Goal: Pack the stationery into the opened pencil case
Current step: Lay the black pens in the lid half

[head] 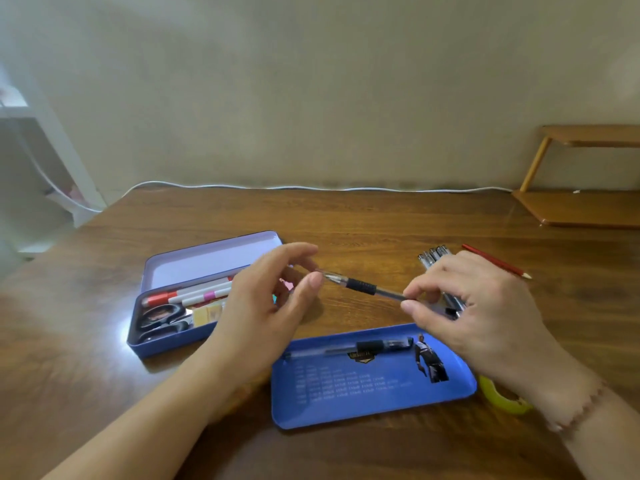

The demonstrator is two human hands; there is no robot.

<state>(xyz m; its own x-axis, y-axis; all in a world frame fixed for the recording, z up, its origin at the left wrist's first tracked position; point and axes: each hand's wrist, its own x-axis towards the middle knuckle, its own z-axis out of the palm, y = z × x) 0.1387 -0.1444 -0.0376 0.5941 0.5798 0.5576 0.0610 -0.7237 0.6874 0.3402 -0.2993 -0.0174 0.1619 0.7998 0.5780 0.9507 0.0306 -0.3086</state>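
Nearest the camera, the blue tray (374,393) of the pencil case lies flat on the wooden worktop (346,220), printed side up. A clear pen with a black grip (349,349) rests in it along its far edge, its long axis running left to right. A yellow-green tape roll (498,396) sits just right of the tray, partly hidden by the right wrist.

Just beyond the tray, the right hand (478,306) pinches the rear part of a black-gripped pen (363,287) between thumb and forefinger; its other fingers curl loosely over a bunch of silver pens (433,258) lying beneath it. The held pen is raised above the worktop, its long axis sloping from lower right to upper left, its metal tip pointing left. The left hand (270,306), left of the tray's far edge, is half spread with relaxed fingers; its thumb and forefinger meet at the pen's tip, touching or nearly touching it.

Left of the tray and behind the left hand stands the open pencil case (166,341), its lid (207,261) leaning back. Inside lie black-handled scissors (162,320), a red-capped marker (162,298), white markers (204,293) and a yellow block (207,313), all running lengthwise.

Beyond the tray's right end, a red pencil (495,261) lies on the worktop, tip pointing lower right. Further off, a white cable (311,187) runs along the wall, and a wooden shelf (581,206) stands at the far right.
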